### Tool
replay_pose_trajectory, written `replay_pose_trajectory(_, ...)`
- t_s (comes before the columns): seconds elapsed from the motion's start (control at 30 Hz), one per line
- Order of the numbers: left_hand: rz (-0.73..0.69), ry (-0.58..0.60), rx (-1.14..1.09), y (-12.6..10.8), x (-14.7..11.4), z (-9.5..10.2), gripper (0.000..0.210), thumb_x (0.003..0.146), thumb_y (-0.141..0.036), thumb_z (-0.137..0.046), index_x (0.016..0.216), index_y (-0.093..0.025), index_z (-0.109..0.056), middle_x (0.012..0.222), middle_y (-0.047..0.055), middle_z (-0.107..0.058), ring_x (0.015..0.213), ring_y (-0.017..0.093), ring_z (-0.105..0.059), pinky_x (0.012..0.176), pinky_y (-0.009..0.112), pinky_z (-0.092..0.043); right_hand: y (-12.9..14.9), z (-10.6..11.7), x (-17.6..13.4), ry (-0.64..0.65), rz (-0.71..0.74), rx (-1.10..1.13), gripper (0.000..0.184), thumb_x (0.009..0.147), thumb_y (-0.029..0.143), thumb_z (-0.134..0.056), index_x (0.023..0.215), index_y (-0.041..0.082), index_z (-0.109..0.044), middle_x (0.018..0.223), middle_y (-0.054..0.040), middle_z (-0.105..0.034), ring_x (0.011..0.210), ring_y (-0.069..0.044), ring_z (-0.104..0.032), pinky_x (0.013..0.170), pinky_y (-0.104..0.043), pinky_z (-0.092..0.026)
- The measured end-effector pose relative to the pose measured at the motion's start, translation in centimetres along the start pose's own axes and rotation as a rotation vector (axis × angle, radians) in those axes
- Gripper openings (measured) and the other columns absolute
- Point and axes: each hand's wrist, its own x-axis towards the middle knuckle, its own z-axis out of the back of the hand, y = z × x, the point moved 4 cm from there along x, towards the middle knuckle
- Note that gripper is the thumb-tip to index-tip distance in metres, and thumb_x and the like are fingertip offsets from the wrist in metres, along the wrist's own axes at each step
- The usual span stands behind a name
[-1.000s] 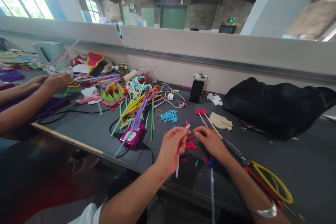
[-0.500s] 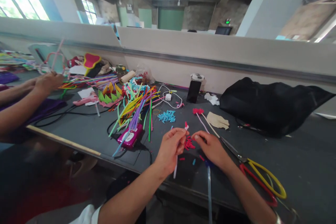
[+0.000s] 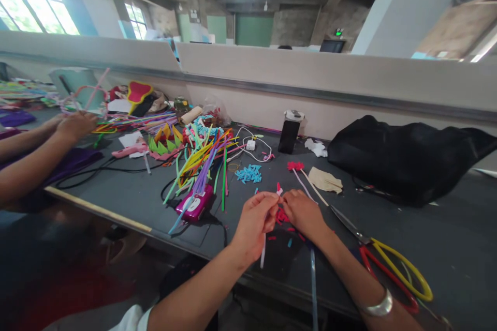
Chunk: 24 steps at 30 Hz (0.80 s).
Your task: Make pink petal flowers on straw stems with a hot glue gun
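Note:
My left hand (image 3: 258, 222) is closed around a thin pale pipe cleaner (image 3: 263, 256), which hangs below the fist. At its top, just above my fingertips, are a small white tuft and a red piece (image 3: 278, 186). Against that tip my right hand (image 3: 303, 214) has its fingers curled together; what they pinch is hidden. Short red pieces (image 3: 281, 216) lie in a pile beneath the hands. A translucent stick (image 3: 313, 284) juts out under my right forearm toward the table edge. Two pale stems with red flower-like heads (image 3: 295, 166) lie just beyond.
Large scissors (image 3: 363, 238) with yellow and red handles lie at right, near a black bag (image 3: 404, 160). Blue cut pieces (image 3: 249, 174), a pipe cleaner bundle (image 3: 205, 165) and a purple box (image 3: 194, 204) are left of centre. Another person's hands (image 3: 77, 124) work at far left.
My right hand has moved left and up, its fingers closing in against the top of the pipe cleaner. The view has shifted slightly. My left hand keeps its hold.

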Motion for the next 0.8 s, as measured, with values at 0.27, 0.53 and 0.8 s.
replay_pose_trajectory(0.27,0.027,-0.007,-0.006,0.0,-0.2,-0.1,0.019,0.079,-0.030,-0.066,0.076,-0.012,-0.064,0.054,-0.007,-0.039,0.040,0.001,-0.024,0.040,0.021,-0.012,-0.6,4.3,-2.1,-0.160,-0.203,0.343,0.025,0.087,0.037,-0.049,0.096,0.018,-0.062,0.082,-0.0030,-0.068,0.064,-0.015,-0.060,0.059,-0.027,-0.047)
replay_pose_trajectory(0.53,0.059,-0.022,0.051,0.7,-0.4,-0.2,0.022,0.076,-0.034,-0.069,0.074,-0.013,-0.064,0.057,-0.006,-0.043,0.043,0.003,-0.026,0.040,0.020,-0.013,1.1,6.4,-4.7,-0.161,-0.423,1.181,0.034,0.067,0.040,-0.080,0.092,0.018,-0.072,0.080,-0.0061,-0.071,0.057,-0.010,-0.055,0.044,-0.020,-0.041)
replay_pose_trajectory(0.8,0.092,-0.007,0.052,1.1,-0.7,-0.7,0.020,0.073,-0.031,-0.072,0.070,-0.015,-0.062,0.054,-0.007,-0.042,0.043,0.003,-0.023,0.041,0.021,-0.012,1.7,6.6,-4.9,-0.253,-0.259,0.856,0.020,0.069,0.037,-0.079,0.083,0.023,-0.076,0.083,-0.0026,-0.074,0.066,-0.014,-0.061,0.058,-0.025,-0.049)
